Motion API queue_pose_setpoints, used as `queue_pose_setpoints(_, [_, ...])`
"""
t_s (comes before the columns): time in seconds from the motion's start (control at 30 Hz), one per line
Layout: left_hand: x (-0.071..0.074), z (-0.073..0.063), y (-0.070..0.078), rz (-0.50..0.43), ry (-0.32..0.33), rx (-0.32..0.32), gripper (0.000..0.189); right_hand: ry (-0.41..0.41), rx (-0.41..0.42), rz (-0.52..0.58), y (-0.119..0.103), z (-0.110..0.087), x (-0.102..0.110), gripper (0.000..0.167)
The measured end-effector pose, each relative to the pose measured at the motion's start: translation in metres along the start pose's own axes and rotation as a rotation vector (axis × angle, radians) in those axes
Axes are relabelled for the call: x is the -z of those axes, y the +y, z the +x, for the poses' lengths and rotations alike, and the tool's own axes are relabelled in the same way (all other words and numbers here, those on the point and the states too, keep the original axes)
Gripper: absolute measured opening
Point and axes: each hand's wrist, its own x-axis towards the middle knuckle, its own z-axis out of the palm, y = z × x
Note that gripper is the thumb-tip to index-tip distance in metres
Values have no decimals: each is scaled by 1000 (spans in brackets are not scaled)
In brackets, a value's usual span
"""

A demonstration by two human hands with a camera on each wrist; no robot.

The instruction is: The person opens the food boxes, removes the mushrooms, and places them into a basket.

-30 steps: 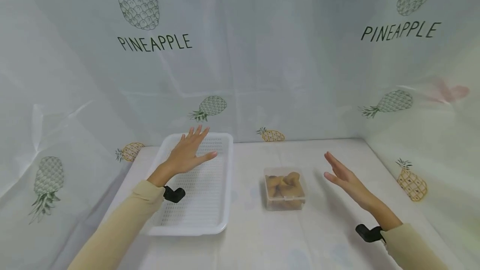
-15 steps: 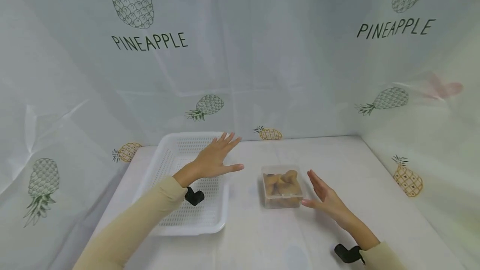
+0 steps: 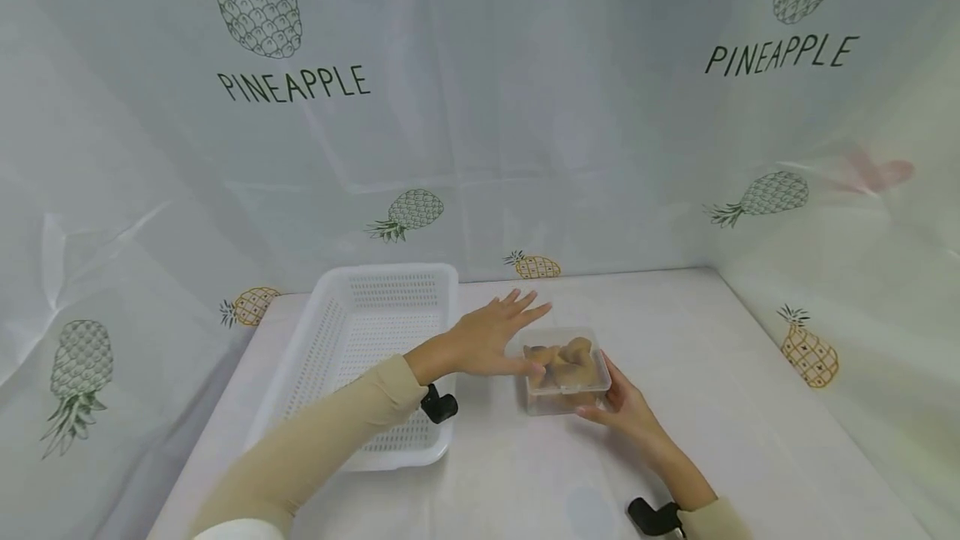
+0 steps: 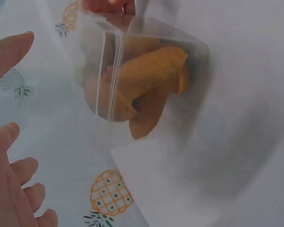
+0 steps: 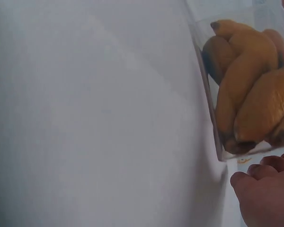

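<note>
A small clear lidded plastic box (image 3: 546, 403) holds several curved, brownish-yellow pieces (image 3: 573, 363); dark tips show on some in the right wrist view. My right hand (image 3: 628, 413) grips its near right corner, with the thumb at the front and the fingers along the right wall. Fingertips of that hand show at the box's upper edge in the left wrist view. My left hand (image 3: 487, 342) hovers at the box's left side, fingers spread and straight. Its thumb overlaps the box's left part in the head view; in the left wrist view it is apart from the box.
Left of the box stands a white perforated plastic basket (image 3: 442, 457), partly hidden behind my left forearm. A white cloth (image 3: 525, 482) covers the table. Pale sheeting (image 3: 480, 123) with pineapple prints rises at the back and sides.
My left hand has moved right, from over the basket to the box's left side. My right hand has come left and nearer, taking hold of the box's right corner.
</note>
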Motion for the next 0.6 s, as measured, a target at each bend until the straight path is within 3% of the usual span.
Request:
queue_pose_setpoints(0.27, [-23, 20, 26, 48, -36, -74, 93, 41, 48, 21, 3, 7, -11, 91])
queue_pose_setpoints(0.6, [-36, 31, 55, 173, -48, -86, 74, 33, 99, 97, 6, 8, -13, 90])
